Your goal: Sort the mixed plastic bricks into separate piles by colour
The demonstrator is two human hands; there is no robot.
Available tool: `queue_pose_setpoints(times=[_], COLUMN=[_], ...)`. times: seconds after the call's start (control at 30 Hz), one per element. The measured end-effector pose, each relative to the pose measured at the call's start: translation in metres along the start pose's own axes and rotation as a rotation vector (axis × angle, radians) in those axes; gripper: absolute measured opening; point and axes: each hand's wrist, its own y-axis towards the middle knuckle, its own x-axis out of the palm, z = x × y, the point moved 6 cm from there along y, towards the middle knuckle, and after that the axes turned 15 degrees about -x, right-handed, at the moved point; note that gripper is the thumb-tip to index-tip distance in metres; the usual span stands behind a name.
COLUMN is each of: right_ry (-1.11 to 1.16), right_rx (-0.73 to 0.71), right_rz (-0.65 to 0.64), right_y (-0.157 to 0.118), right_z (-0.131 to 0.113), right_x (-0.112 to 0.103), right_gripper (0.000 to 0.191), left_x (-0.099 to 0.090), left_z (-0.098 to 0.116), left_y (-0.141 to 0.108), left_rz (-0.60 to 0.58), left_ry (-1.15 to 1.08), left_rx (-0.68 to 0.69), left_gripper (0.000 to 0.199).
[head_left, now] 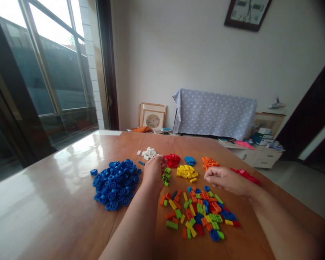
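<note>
My left hand (154,169) reaches over the table between the white bricks (149,153) and the red bricks (172,160), just above a small heap of green bricks (166,176). Its fingers are bent together, and whatever they may hold is hidden. On the other side my right hand (219,177) hovers beside the yellow bricks (186,172) and below the orange bricks (209,162). Its fingertips are pinched, with nothing distinguishable between them. A loose spread of mixed toy bricks (199,208) lies nearer me, between my forearms.
A large heap of blue round-topped pieces (115,184) stands left of my left forearm. Blue bricks (190,160) sit at the back, and red pieces (245,176) lie behind my right wrist. The wooden table (70,209) ends before a cloth-covered object (213,113) by the wall.
</note>
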Motion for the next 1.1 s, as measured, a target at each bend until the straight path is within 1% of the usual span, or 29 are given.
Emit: queue_pose_setpoints(times=[0.1, 0.17, 0.23, 0.3, 0.37, 0.4, 0.47, 0.53, 0.6, 0.7, 0.87, 0.93, 1.03, 1.1], right_ry=[0.115, 0.165, 0.179, 0.177, 0.176, 0.169, 0.15, 0.128, 0.097, 0.08, 0.173, 0.169, 0.117, 0.09], right_rx=[0.026, 0.009, -0.007, -0.007, -0.007, -0.015, -0.038, -0.062, -0.073, -0.059, -0.025, -0.046, -0.053, -0.035], right_rz=[0.008, -0.023, -0.113, -0.232, -0.321, -0.34, -0.342, -0.32, -0.299, -0.293, -0.301, -0.26, -0.161, -0.145], right_y=[-0.007, -0.01, -0.014, -0.018, -0.022, -0.023, -0.023, -0.022, -0.022, -0.023, -0.026, -0.024, -0.02, -0.017], right_z=[0.008, 0.011, 0.013, 0.014, 0.014, 0.014, 0.015, 0.017, 0.02, 0.024, 0.03, 0.033, 0.042, 0.048], right_x=[-0.002, 0.003, 0.013, 0.025, 0.035, 0.038, 0.041, 0.041, 0.039, 0.037, 0.031, 0.023, 0.01, 0.007], right_gripper=[0.032, 0.032, 0.033, 0.037, 0.04, 0.041, 0.04, 0.037, 0.03, 0.021, 0.018, 0.014, 0.011, 0.011], left_x=[0.008, 0.017, 0.028, 0.041, 0.052, 0.055, 0.061, 0.064, 0.066, 0.068, 0.068, 0.067, 0.067, 0.067], left_z=[-0.003, -0.007, -0.012, -0.023, -0.037, -0.046, -0.064, -0.076, -0.082, -0.08, -0.073, -0.069, -0.063, -0.057], left_y=[-0.007, -0.014, -0.023, -0.031, -0.038, -0.04, -0.043, -0.047, -0.05, -0.053, -0.053, -0.052, -0.051, -0.053], left_rz=[-0.009, -0.029, -0.069, -0.131, -0.184, -0.209, -0.263, -0.315, -0.339, -0.335, -0.322, -0.308, -0.293, -0.283], left_ry=[0.118, 0.207, 0.315, 0.452, 0.62, 0.719, 0.936, 1.172, 1.352, 1.477, 1.565, 1.572, 1.575, 1.583], left_rx=[0.083, 0.124, 0.154, 0.182, 0.198, 0.199, 0.219, 0.31, 0.427, 0.528, 0.549, 0.555, 0.548, 0.527], left_gripper=[0.025, 0.021, 0.016, 0.009, 0.004, 0.005, 0.012, 0.017, 0.02, 0.024, 0.021, 0.02, 0.022, 0.023])
